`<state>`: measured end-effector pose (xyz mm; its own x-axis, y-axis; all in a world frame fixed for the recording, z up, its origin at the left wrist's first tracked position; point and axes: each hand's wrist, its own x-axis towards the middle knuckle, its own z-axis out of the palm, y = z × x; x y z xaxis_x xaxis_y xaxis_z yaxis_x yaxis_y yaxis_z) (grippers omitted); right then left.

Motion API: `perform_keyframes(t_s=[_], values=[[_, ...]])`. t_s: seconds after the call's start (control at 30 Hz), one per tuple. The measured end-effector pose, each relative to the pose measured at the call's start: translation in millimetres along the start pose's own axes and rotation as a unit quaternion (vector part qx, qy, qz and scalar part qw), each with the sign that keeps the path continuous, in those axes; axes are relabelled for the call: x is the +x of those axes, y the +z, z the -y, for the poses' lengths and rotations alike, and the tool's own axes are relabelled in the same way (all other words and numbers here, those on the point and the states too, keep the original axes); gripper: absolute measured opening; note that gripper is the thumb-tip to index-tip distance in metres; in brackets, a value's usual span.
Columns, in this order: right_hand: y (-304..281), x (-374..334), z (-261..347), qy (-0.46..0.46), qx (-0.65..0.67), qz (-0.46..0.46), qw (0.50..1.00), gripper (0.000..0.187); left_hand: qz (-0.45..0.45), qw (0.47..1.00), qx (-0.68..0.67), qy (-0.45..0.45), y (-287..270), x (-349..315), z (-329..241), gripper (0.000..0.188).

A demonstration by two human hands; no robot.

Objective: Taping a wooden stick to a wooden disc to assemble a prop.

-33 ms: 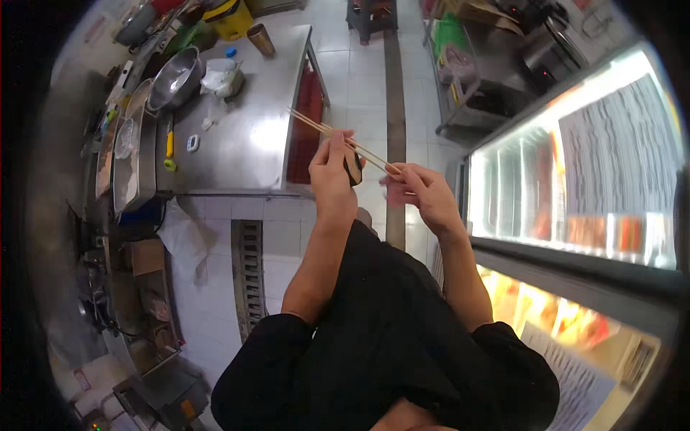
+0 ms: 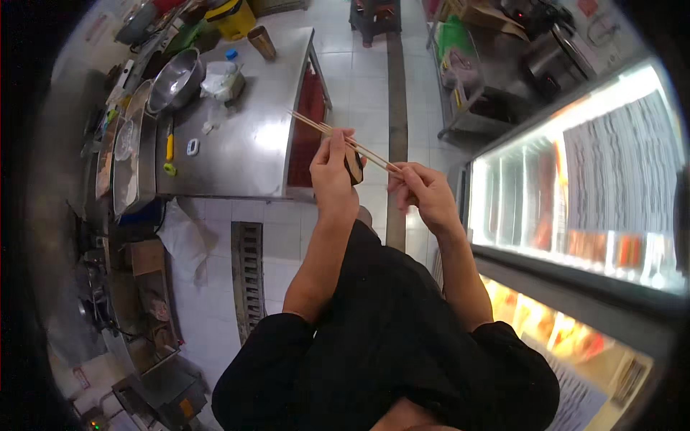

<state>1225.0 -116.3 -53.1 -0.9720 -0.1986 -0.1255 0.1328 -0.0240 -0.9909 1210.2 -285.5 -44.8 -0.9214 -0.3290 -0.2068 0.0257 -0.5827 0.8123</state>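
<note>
My left hand [image 2: 333, 167] is closed around a tan, dark-rimmed piece [image 2: 353, 164], perhaps food; its kind is unclear. Thin pale wooden sticks [image 2: 309, 121], like skewers, slant across the top of this hand, beneath or between its thumb and fingers. Their far ends point up-left toward the table corner. At their lower right ends, my right hand [image 2: 425, 192] pinches the sticks between thumb and forefinger, with its other fingers curled below. Whether a stick passes through the tan piece is hidden by the left fingers.
Left of my hands stands a steel table [image 2: 244, 158], holding a metal bowl [image 2: 176, 80], a yellow-handled tool [image 2: 169, 147], a small white timer [image 2: 192, 146] and a brown cup [image 2: 261, 43]. A lit glass-fronted cabinet [image 2: 517, 187] stands close on my right. A floor drain grate [image 2: 249, 273] lies lower left.
The right hand's lower fingers have curled in from a blurred, more outstretched pose. Both hands keep their hold, and the whole view has shifted slightly.
</note>
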Motion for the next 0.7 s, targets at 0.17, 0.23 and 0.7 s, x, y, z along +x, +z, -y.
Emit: perform_keyframes(t_s=[0.17,0.23,0.7], values=[[-14,178,6,0.056,0.008,-0.001,0.998,0.026,-0.004,1.000,0.001,0.010,55,153,18,0.028],[-20,246,17,0.034,0.054,0.008,0.998,0.027,-0.012,1.000,-0.013,-0.004,85,212,22,0.028],[-159,682,75,-0.188,0.266,-0.342,0.882,0.032,0.105,0.979,0.043,-0.172,353,596,96,0.031]])
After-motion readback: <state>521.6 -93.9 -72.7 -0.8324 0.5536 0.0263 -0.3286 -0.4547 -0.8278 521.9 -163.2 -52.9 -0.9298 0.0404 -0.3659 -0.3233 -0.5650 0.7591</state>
